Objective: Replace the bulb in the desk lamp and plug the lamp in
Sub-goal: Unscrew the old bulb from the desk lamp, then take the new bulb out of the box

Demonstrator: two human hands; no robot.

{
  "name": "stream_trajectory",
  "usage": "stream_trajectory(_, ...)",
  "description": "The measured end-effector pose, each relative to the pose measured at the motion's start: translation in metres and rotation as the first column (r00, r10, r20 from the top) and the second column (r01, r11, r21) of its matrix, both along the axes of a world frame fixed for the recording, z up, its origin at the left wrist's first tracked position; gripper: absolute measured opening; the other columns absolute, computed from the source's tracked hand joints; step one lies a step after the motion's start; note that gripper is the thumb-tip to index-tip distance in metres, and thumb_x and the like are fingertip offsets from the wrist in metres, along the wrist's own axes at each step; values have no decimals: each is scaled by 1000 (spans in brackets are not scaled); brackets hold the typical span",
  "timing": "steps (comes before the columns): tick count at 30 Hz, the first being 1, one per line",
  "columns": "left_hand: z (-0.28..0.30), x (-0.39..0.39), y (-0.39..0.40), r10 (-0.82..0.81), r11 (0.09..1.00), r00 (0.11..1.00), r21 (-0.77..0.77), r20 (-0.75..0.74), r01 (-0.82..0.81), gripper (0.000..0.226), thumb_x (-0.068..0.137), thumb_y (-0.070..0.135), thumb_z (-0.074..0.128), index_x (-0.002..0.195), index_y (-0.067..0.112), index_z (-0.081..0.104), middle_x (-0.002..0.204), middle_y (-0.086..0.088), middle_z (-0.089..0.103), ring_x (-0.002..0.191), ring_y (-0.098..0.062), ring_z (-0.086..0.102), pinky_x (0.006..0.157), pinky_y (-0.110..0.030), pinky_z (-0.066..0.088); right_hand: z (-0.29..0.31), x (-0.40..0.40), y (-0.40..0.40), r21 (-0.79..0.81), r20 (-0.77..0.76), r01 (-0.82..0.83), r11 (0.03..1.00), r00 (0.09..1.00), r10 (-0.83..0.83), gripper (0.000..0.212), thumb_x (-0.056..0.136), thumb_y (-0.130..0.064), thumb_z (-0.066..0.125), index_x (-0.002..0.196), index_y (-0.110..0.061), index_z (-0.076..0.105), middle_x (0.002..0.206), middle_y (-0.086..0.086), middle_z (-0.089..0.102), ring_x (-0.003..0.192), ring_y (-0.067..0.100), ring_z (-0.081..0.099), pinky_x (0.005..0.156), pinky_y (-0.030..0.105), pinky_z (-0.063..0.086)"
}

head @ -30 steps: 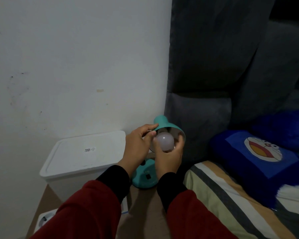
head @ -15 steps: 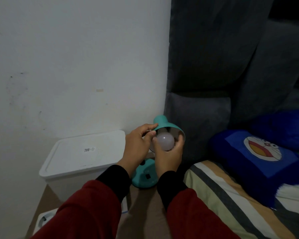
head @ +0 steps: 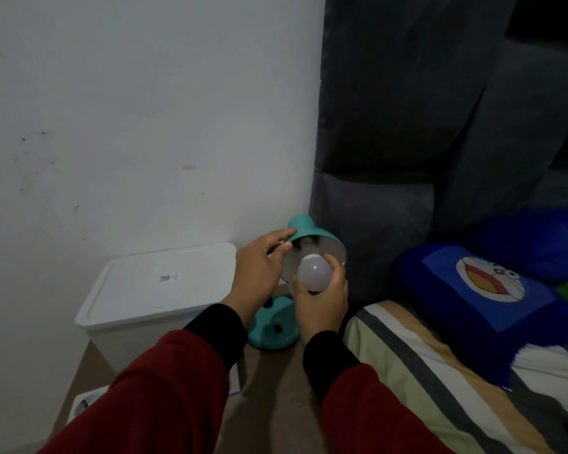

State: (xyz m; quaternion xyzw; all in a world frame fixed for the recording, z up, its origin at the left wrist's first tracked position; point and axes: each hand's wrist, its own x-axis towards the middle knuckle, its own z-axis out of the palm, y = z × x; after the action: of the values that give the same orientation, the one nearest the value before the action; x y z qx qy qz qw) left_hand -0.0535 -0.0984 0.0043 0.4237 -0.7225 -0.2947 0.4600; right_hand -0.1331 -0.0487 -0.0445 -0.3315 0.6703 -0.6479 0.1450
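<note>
A teal desk lamp stands on a brown surface, its round base (head: 276, 332) low between my wrists and its cone shade (head: 309, 229) tilted toward me. My left hand (head: 259, 273) grips the left rim of the shade, thumb and forefinger pinching it. My right hand (head: 320, 301) holds a white round bulb (head: 313, 271) at the mouth of the shade. The bulb's screw base (head: 307, 241) shows bare between the globe and the socket inside the shade. No plug or cord is visible.
A white lidded plastic bin (head: 158, 286) stands left of the lamp against the white wall. A white device (head: 86, 403) lies low at the left. A dark padded headboard (head: 407, 126), striped bedding (head: 440, 371) and a blue cartoon pillow (head: 492, 286) fill the right.
The bulb has come outward from the shade in my right hand, and its screw base now shows. My left hand has stayed on the shade's rim.
</note>
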Motion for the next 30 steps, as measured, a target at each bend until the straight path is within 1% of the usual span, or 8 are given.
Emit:
stream_trajectory(3, 0, 7, 7, 13, 999, 1000, 34, 23, -14, 49, 92, 21, 57, 138, 30, 43, 129, -4, 60, 121, -16, 55, 93, -12, 39, 2, -6, 16, 23, -26, -47, 999, 999, 47, 62, 73, -14, 77, 128, -20, 49, 131, 7, 50, 113, 22, 53, 84, 24, 43)
stream_trajectory(5, 0, 13, 14, 37, 998, 996, 42, 77, -40, 53, 91, 24, 59, 140, 28, 39, 131, -8, 59, 123, -18, 53, 96, -20, 38, 5, -10, 28, 62, -75, -83, 995, 993, 88, 62, 72, -16, 77, 127, -20, 50, 130, 6, 47, 111, 19, 52, 83, 22, 41)
stream_trajectory(8, -3, 23, 25, 105, 992, 974, 47, 200, -117, 47, 90, 24, 60, 135, 20, 46, 131, -9, 59, 124, -19, 53, 97, -18, 35, 9, -14, 46, 130, -208, -122, 984, 967, 148, 60, 71, -16, 76, 124, -20, 51, 129, 6, 44, 101, 10, 45, 81, 20, 38)
stream_trajectory(11, -11, 37, 37, 154, 983, 939, 50, 308, -177, 41, 90, 23, 59, 129, 15, 54, 129, -10, 60, 122, -22, 53, 102, -25, 37, 13, -19, 63, 223, -307, -178, 958, 920, 243, 58, 70, -15, 75, 122, -19, 51, 128, 6, 42, 97, 8, 42, 80, 18, 36)
stream_trajectory(17, -40, 73, 63, 106, 977, 844, 104, 526, -188, 36, 89, 20, 57, 125, 12, 57, 128, -14, 58, 120, -29, 53, 100, -31, 41, 17, -24, 77, 517, -406, -294, 804, 743, 533, 55, 71, -14, 71, 122, -17, 48, 126, 8, 44, 111, 25, 51, 85, 23, 37)
stream_trajectory(23, -78, 99, 72, 122, 973, 752, 74, 648, -221, 40, 91, 21, 56, 130, 15, 53, 134, -8, 52, 120, -25, 51, 101, -32, 43, 1, -21, 67, 725, -414, -308, 617, 521, 746, 47, 79, -19, 69, 121, -20, 49, 127, 5, 48, 115, 23, 51, 96, 32, 43)
stream_trajectory(27, -102, 109, 69, 109, 979, 726, 54, 679, -198, 39, 90, 15, 56, 128, 15, 55, 133, -6, 51, 123, -25, 47, 100, -35, 45, -23, -14, 54, 823, -352, -287, 490, 419, 837, 49, 79, -19, 71, 123, -18, 50, 130, 7, 50, 118, 24, 51, 99, 33, 41)
stream_trajectory(30, -117, 115, 68, 150, 982, 739, -10, 657, -190, 39, 89, 11, 57, 127, 18, 54, 131, -5, 52, 121, -24, 46, 97, -35, 46, -43, -9, 45, 853, -308, -292, 434, 391, 868, 51, 76, -20, 72, 122, -18, 50, 129, 8, 51, 117, 25, 51, 97, 33, 42)
